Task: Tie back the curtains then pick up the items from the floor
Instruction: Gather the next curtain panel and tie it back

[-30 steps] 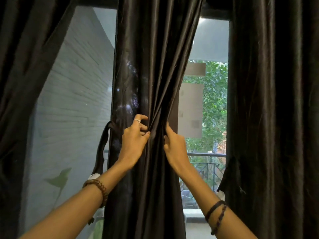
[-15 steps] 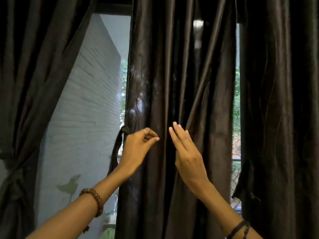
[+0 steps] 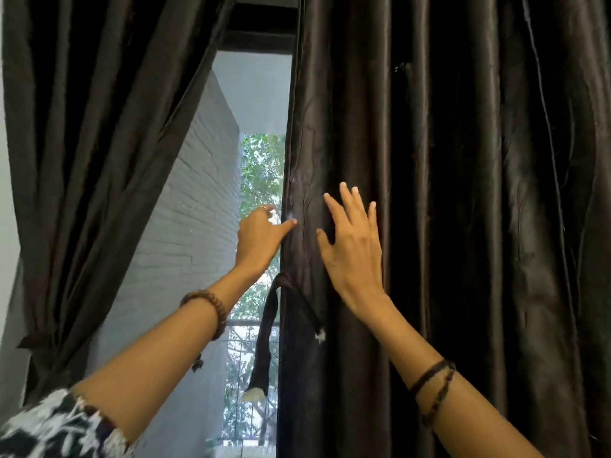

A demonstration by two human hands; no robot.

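From the head camera, the left hand (image 3: 261,238) reaches to the leading edge of the dark brown satin curtain panel (image 3: 413,226) hanging in the middle of the window. Its grip looks closed on that hem, thumb in front and fingers curled behind, probably to gather the cloth sideways. The right hand (image 3: 355,256) lies flat against the front folds just beside it, fingers spread and holding nothing, seemingly to press or bunch the fabric toward the other hand. Below the left hand a dark fabric tie-back strap (image 3: 264,338) hangs loose from the curtain's edge, so this panel is not yet tied. At far left another dark curtain (image 3: 82,160) sweeps down to a cinched point low on the wall, apparently tied already. Through the gap show a white brick wall (image 3: 185,226) and green foliage. The floor and its items are out of view.
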